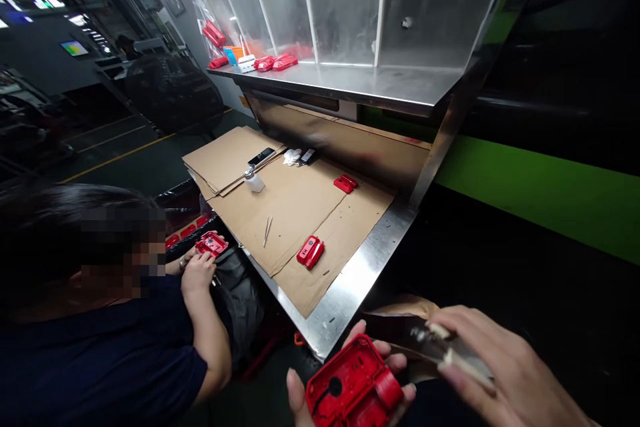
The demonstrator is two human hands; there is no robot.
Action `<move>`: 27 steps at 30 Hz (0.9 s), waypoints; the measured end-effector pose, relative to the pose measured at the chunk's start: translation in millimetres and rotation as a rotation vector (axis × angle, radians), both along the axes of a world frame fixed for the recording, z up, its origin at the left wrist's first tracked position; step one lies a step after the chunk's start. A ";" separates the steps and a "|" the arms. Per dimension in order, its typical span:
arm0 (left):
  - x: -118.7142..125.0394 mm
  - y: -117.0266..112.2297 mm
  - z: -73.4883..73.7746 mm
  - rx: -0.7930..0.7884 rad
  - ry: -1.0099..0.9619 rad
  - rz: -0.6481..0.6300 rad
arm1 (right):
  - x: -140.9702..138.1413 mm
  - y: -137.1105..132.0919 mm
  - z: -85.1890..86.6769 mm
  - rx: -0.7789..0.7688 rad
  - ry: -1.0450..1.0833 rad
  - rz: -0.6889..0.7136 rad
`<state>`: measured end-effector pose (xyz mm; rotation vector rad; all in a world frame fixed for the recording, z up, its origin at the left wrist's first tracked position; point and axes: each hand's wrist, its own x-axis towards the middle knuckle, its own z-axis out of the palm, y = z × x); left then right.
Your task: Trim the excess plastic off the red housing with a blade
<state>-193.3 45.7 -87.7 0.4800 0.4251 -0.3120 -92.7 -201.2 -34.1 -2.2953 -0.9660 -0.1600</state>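
Observation:
My left hand [397, 361] holds a red plastic housing [357, 383] from below, fingers wrapped round its edges. Its hollow inner side faces up, with a round black spot and a dark strip inside. To the right is my right hand [495, 353], its thumb and forefinger bent towards each other and apart from the housing. Pale cream covers sit on those fingertips. A blurred, greyish, shiny thing shows between them; I cannot make out what it is.
A cardboard-covered metal table [350, 307] carries red housings [311, 251], tweezers [268, 231], a pump bottle [254, 180] and a phone [261, 158]. More red parts [285, 62] lie on the metal shelf [400, 87]. At left, a seated co-worker [100, 347] holds another red housing [212, 244].

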 end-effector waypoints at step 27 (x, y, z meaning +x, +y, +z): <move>-11.8 -39.1 -4.2 0.121 -0.050 -0.003 | -12.9 79.6 29.6 -0.065 -0.451 0.277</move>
